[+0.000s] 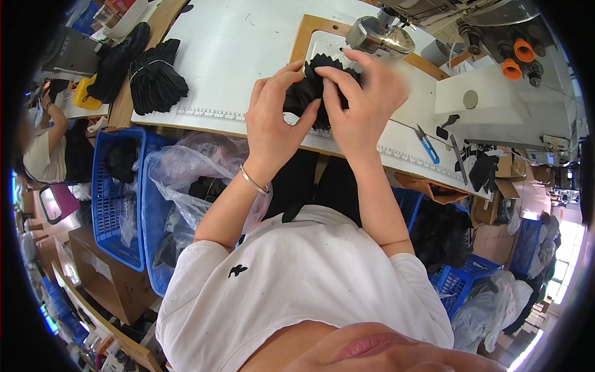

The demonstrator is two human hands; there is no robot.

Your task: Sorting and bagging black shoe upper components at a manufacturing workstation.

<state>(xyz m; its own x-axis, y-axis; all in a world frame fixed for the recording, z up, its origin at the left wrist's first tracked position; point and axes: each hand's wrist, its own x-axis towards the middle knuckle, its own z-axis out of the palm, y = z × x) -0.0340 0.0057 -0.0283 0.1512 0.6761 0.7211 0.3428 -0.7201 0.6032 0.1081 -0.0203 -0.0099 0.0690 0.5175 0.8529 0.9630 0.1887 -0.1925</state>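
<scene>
Both my hands are at a bundle of black fabric pieces (pixel 299 94) with jagged edges, at the front of the white sewing table (pixel 229 56). My left hand (pixel 271 118) grips its left side, thumb towards me and fingers bent over the top. On the other side, my right hand (pixel 358 111) closes thumb and fingers on the pieces; part of this hand is blurred. My palms and fingers hide much of the bundle. Just beyond it stands the sewing machine's metal head (pixel 379 37), over a pale plate in a wooden frame.
A tied black fabric bundle (pixel 158 80) and a black shoe (pixel 126 65) lie at left. Blue thread snips (pixel 427 147) rest at right near the table edge. Blue crates (pixel 118 229) and a plastic-lined bin (pixel 155 217) stand below. A co-worker (pixel 49 142) sits far left.
</scene>
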